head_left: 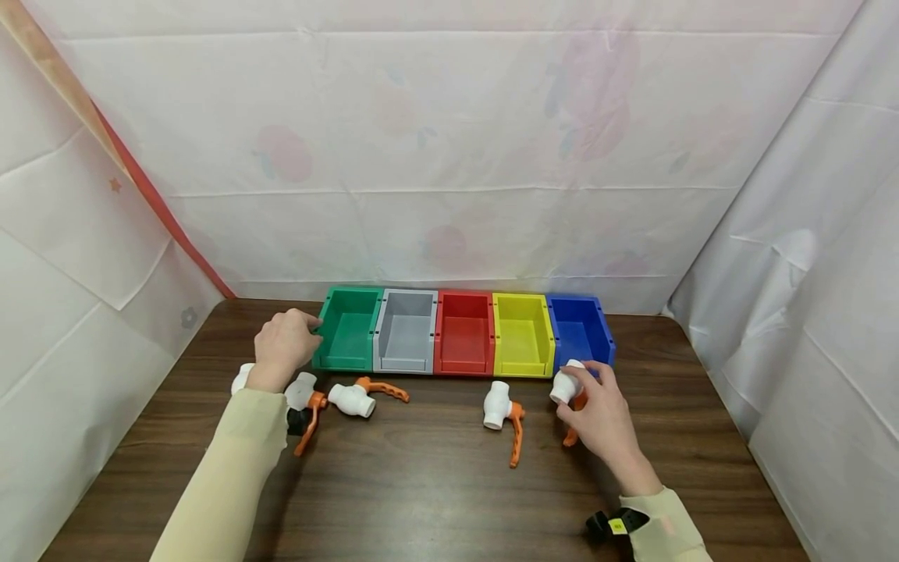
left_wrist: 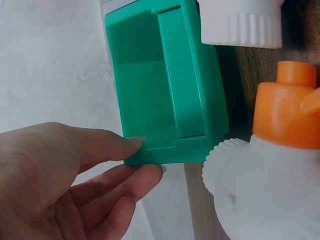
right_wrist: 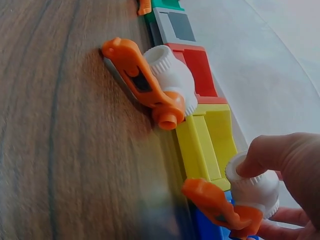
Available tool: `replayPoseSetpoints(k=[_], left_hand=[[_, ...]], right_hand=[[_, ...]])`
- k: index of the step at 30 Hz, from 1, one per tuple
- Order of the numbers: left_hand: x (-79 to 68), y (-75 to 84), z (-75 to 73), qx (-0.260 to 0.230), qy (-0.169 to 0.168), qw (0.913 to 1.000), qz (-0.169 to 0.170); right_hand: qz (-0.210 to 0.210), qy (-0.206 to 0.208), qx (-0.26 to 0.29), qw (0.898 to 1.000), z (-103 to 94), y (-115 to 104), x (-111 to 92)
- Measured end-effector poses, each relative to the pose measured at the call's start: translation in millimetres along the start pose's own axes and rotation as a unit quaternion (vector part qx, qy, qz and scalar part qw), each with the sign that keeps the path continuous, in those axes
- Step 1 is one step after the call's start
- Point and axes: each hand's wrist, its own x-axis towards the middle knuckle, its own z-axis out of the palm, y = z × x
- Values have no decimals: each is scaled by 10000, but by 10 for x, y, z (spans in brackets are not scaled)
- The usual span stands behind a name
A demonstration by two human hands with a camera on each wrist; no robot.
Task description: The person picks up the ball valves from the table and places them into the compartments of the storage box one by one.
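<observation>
My left hand (head_left: 286,343) pinches the outer side wall of the green bin (left_wrist: 145,90), thumb over the rim and fingers outside. At the other end of the bin row, my right hand (head_left: 602,414) grips a white ball valve (right_wrist: 255,190) with an orange lever, thumb at one pipe end. That valve is just in front of the blue bin (head_left: 581,332). Another ball valve (head_left: 497,406) lies before the yellow bin (head_left: 523,336). Near the green bin lies a third ball valve (head_left: 353,400), with one more valve (head_left: 302,390) beside my left forearm.
A grey bin (head_left: 406,332) and a red bin (head_left: 465,334) complete the row on the wooden table (head_left: 421,484). A white valve end (head_left: 241,378) shows left of my left wrist, mostly hidden. White curtains (head_left: 449,156) hang behind and at both sides.
</observation>
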Motion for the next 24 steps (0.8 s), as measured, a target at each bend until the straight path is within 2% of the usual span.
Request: replayPoseSetpoints(k=[24], left_hand=[[16, -40, 18, -3, 86, 10000, 15]], right_hand=[[-425, 500, -37, 9978, -126, 37, 161]])
